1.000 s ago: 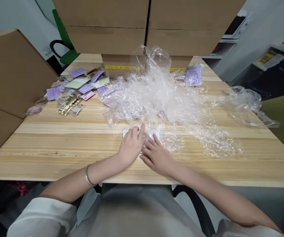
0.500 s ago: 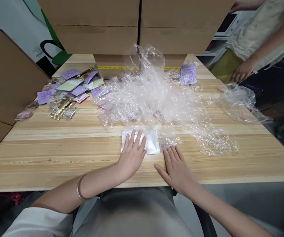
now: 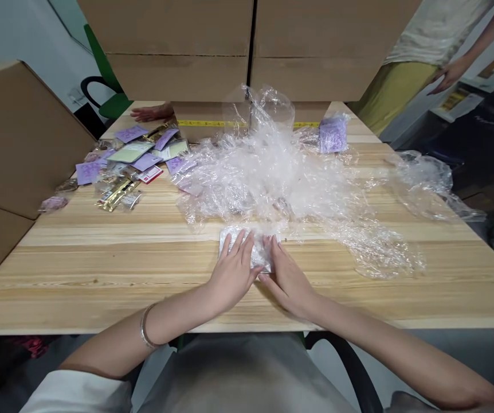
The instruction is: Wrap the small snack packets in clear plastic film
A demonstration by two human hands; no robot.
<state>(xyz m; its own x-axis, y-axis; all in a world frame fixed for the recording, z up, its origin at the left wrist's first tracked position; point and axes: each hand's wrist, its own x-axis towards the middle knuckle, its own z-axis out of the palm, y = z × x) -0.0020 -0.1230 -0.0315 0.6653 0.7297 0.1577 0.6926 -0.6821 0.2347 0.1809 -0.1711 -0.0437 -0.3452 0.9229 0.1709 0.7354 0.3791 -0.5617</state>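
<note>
A flat silvery packet [image 3: 259,255] lies near the table's front edge, with clear plastic film over it. My left hand [image 3: 232,276] rests palm down across its left part, fingers stretched out and spread. At the packet's right edge is my right hand [image 3: 290,282], open, its fingers straight and close together and the thumb apart. Its fingertips touch the film on the packet. Just beyond both hands sits a big crumpled heap of clear plastic bags [image 3: 268,172].
Purple, green and gold packets [image 3: 130,152] are piled at the left beside a cardboard box [image 3: 23,143]. A purple packet [image 3: 333,135] stands behind the heap. Large cartons [image 3: 178,51] block the far side. Another person's hand [image 3: 152,112] rests at the far left; someone else [image 3: 419,74] stands at right.
My right hand has moved left onto the packet's right edge, and the film that stuck out to the right now lies over the packet. Another person's hand has appeared at the far left.
</note>
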